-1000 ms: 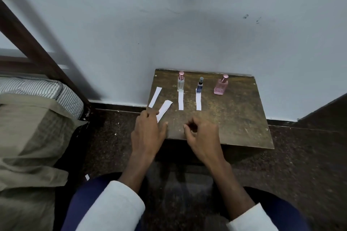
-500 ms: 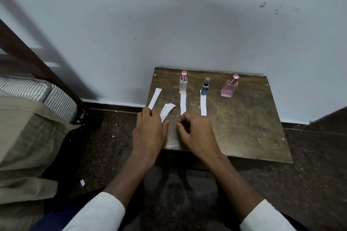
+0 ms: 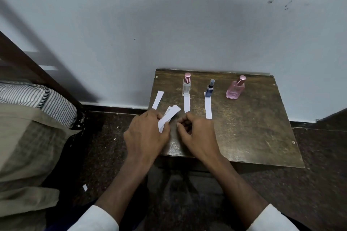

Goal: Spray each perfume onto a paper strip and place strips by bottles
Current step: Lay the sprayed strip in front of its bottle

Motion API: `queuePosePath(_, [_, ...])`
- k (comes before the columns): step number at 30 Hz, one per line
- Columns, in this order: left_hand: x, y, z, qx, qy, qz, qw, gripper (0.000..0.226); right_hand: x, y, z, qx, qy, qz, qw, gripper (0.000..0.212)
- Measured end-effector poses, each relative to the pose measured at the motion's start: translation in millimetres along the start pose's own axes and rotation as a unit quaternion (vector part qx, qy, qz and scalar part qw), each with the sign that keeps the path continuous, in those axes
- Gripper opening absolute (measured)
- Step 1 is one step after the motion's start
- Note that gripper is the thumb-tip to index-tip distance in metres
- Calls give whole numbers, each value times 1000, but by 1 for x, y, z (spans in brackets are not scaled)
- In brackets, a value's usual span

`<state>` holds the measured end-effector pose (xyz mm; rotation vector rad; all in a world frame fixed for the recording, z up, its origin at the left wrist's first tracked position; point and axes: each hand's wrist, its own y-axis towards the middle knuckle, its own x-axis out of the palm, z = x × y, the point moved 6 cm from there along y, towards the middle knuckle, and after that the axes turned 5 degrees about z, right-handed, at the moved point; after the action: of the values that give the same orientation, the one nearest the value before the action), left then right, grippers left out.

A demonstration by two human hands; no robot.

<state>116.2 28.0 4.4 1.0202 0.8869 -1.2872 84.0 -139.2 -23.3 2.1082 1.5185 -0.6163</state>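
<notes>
Three perfume bottles stand in a row at the back of a small dark wooden table (image 3: 249, 133): a clear bottle (image 3: 187, 86) with a pink cap, a small blue bottle (image 3: 209, 91) and a pink bottle (image 3: 235, 88). A white paper strip (image 3: 187, 103) lies before the clear bottle and another strip (image 3: 208, 108) before the blue one. A loose strip (image 3: 158, 99) lies at the table's left edge. My left hand (image 3: 145, 135) pinches a few overlapping strips (image 3: 169, 116) at their near end. My right hand (image 3: 197, 133) hovers beside them, fingers curled, holding nothing I can see.
The table stands against a pale wall (image 3: 169, 24). A bed with a striped mattress (image 3: 37, 97) and a beige cover lies at the left. A paper scrap (image 3: 85, 187) rests on the dark floor.
My left hand has lifted the strips' far end and fanned them; my right hand has moved left toward them. The view has shifted, so the table sits further right.
</notes>
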Motion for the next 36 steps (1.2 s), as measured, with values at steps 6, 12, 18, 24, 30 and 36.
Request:
queuePosePath(6, [0,-2,-7,2,-27,14,1000,27,3,1,5,97,90,38,990,10])
queuePosePath(12, [-1,-4,-8,23,-38,20,999,28,15,2,9,211,223,34,951,18])
queuePosePath(18, [3,-3,-9,62,-51,28,996,38,18,7,13,212,249,35,944,12])
queuePosePath(24, [6,-2,-7,82,-78,26,993,38,16,8,12,197,262,31,944,12])
queuePosePath(30, [16,5,-1,72,-318,-116,938,26,-2,13,4,169,319,18,932,14])
queuePosePath(36, [35,2,7,-3,-455,-223,862,13,-22,10,8,136,315,32,939,14])
